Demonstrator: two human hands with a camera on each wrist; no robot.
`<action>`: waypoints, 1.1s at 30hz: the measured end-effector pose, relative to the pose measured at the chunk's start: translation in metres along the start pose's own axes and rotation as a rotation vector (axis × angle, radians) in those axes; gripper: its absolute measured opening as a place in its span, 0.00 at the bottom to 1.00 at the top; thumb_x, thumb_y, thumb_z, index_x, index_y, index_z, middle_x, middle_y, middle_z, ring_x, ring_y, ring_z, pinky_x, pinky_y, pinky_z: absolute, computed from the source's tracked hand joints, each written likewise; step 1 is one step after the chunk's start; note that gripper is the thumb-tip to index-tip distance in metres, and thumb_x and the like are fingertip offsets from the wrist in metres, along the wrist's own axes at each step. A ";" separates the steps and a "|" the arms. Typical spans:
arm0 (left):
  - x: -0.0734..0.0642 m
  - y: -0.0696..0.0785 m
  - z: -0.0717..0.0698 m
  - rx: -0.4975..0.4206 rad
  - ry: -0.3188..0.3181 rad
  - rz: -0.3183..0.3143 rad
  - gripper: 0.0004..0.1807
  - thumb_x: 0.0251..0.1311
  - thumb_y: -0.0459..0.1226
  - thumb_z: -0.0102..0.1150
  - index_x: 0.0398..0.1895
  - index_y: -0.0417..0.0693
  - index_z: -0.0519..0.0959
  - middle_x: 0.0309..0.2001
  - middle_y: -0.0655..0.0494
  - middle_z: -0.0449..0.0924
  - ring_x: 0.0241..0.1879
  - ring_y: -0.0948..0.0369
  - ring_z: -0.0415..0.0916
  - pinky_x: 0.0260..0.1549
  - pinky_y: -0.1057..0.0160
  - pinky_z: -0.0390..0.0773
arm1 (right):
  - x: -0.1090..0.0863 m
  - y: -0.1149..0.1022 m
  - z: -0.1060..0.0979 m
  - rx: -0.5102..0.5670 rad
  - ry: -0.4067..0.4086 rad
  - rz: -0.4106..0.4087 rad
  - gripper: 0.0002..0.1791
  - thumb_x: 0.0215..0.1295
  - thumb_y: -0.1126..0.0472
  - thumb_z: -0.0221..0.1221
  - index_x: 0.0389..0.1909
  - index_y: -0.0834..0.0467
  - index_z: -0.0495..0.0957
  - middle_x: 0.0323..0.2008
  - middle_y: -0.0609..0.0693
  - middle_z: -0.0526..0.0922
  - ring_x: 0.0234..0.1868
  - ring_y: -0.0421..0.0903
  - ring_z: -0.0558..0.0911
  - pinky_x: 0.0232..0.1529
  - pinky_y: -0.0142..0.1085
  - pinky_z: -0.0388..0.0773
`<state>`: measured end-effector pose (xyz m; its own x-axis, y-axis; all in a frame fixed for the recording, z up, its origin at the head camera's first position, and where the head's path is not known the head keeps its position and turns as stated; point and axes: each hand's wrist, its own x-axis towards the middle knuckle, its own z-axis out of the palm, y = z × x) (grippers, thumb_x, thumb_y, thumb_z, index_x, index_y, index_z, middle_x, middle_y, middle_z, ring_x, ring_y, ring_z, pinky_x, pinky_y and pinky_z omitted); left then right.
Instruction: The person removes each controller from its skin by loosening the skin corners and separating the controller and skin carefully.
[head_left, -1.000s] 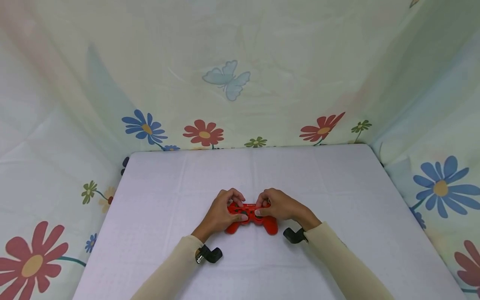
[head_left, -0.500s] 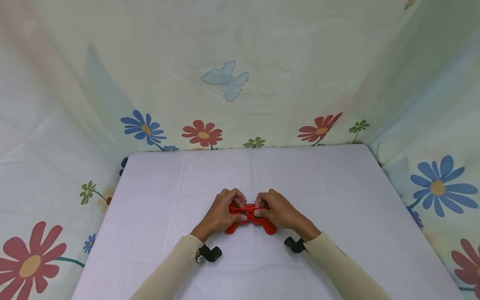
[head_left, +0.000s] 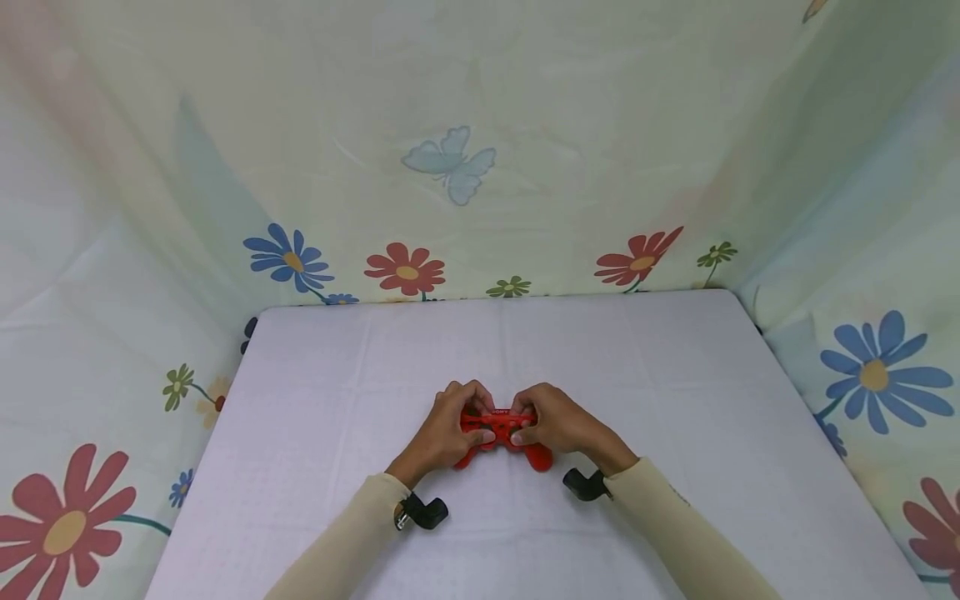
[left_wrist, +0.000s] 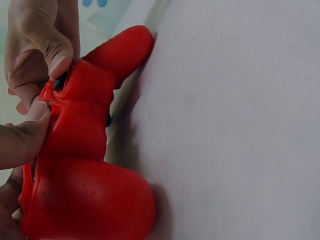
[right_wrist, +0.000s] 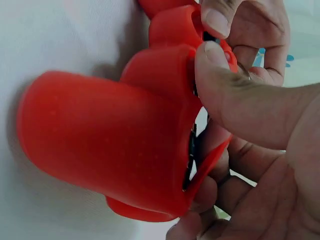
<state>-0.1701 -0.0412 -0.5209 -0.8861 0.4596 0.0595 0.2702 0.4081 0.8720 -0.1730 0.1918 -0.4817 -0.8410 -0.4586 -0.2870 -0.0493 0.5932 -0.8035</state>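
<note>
Pinching red controller-shaped cover (right_wrist: 100, 140): left hand (head_left: 444, 427) on left side, right hand (head_left: 562, 423) on right; black parts (right_wrist: 192, 150) visible inside opening.

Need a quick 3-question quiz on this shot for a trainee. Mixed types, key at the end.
1. True or false: the fingers of both the left hand and the right hand grip the red controller.

2. Multiple choice: what colour are the person's sleeves?
A) black
B) cream
C) bright green

3. Fill in: in the head view, the pale blue motif on the fabric backdrop beyond the table is a ____.

Key: 1. True. 2. B. 3. Butterfly.
</note>
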 end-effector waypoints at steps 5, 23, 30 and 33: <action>-0.002 -0.001 0.002 -0.046 0.014 -0.001 0.19 0.57 0.30 0.78 0.44 0.58 0.79 0.43 0.60 0.78 0.51 0.63 0.76 0.60 0.55 0.71 | -0.001 0.002 0.004 0.010 0.041 -0.008 0.08 0.63 0.69 0.73 0.36 0.57 0.83 0.30 0.49 0.82 0.36 0.46 0.79 0.40 0.37 0.77; -0.001 -0.002 0.002 0.083 0.001 0.069 0.21 0.59 0.34 0.78 0.50 0.58 0.77 0.42 0.66 0.81 0.49 0.65 0.71 0.57 0.58 0.75 | -0.005 -0.013 0.013 -0.313 0.204 0.012 0.06 0.63 0.63 0.75 0.34 0.53 0.85 0.29 0.44 0.81 0.38 0.44 0.75 0.38 0.38 0.73; 0.003 0.001 -0.003 0.186 -0.042 0.094 0.23 0.60 0.38 0.79 0.52 0.58 0.76 0.39 0.67 0.78 0.46 0.65 0.69 0.64 0.51 0.68 | -0.007 -0.016 0.015 -0.286 0.180 0.029 0.08 0.61 0.65 0.75 0.32 0.52 0.85 0.31 0.46 0.79 0.39 0.45 0.72 0.37 0.38 0.72; 0.003 0.003 -0.003 0.197 -0.063 0.096 0.21 0.61 0.37 0.77 0.52 0.58 0.77 0.39 0.67 0.79 0.47 0.66 0.69 0.64 0.51 0.68 | -0.006 -0.015 0.015 -0.289 0.184 -0.003 0.09 0.63 0.67 0.73 0.31 0.51 0.85 0.31 0.45 0.80 0.38 0.45 0.72 0.38 0.38 0.70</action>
<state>-0.1734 -0.0411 -0.5162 -0.8293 0.5495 0.1014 0.4257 0.5038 0.7517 -0.1590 0.1751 -0.4757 -0.9226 -0.3486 -0.1649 -0.1799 0.7673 -0.6155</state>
